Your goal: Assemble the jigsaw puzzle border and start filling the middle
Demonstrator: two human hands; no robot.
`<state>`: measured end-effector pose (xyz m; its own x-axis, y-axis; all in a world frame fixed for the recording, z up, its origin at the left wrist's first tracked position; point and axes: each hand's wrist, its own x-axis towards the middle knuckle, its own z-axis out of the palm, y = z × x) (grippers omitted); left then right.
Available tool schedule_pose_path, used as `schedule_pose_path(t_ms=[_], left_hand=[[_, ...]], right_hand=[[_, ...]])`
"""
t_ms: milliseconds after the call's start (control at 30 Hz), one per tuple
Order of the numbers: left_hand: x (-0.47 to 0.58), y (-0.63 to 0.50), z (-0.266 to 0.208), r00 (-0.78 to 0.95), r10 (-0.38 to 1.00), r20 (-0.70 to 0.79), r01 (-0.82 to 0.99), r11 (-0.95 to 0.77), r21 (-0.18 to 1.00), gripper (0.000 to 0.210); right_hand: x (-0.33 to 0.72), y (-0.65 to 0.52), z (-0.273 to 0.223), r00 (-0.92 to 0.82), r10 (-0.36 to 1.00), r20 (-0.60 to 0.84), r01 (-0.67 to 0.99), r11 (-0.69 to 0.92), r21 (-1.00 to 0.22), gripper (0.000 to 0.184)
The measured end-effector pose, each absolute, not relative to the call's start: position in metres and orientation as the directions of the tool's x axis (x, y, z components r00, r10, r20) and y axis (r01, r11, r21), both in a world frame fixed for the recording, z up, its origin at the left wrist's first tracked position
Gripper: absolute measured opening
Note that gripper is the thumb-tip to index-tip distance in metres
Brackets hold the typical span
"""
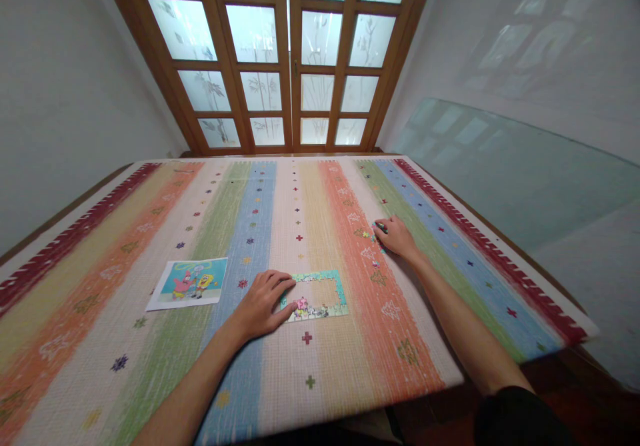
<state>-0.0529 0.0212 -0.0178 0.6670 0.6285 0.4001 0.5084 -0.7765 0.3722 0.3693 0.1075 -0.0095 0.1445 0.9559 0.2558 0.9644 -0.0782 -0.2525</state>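
Observation:
A partly joined jigsaw puzzle lies on the cloth in front of me, its border forming a rectangle round a bare middle. Some pink pieces sit inside its lower left. My left hand rests over the puzzle's left edge, thumb and fingers apart, covering that side. Farther right, my right hand is closed at a small group of loose jigsaw pieces. Something small and dark shows at its fingertips, too small to make out. Left of the puzzle lies a picture sheet with two cartoon figures.
A striped, patterned tablecloth covers the table. Another loose piece lies below my right hand. Behind the table stand wooden doors with glass panes. A glass sheet leans against the right wall.

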Motion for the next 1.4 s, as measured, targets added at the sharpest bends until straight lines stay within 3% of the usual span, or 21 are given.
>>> schedule_pose_path(t_ms=[733, 933, 1167, 1400], left_hand=[[-0.053, 0.021, -0.019, 0.66, 0.62, 0.425, 0.497, -0.784, 0.371, 0.032], [-0.051, 0.021, -0.018, 0.668, 0.611, 0.425, 0.497, -0.791, 0.356, 0.031], [-0.053, 0.021, -0.019, 0.669, 0.604, 0.433, 0.493, -0.797, 0.349, 0.031], [-0.054, 0.023, -0.021, 0.666, 0.609, 0.432, 0.502, -0.793, 0.344, 0.032]], right_hand=[[0.352, 0.109, 0.003, 0.144, 0.943, 0.3, 0.875, 0.021, -0.483, 0.019], [0.328, 0.085, 0.001, 0.048, 0.946, 0.321, 0.845, 0.134, -0.518, 0.022], [0.296, 0.059, -0.015, -0.097, 0.946, 0.308, 0.841, 0.244, -0.483, 0.014], [0.308, 0.065, -0.019, -0.036, 0.941, 0.337, 0.92, 0.163, -0.356, 0.02]])
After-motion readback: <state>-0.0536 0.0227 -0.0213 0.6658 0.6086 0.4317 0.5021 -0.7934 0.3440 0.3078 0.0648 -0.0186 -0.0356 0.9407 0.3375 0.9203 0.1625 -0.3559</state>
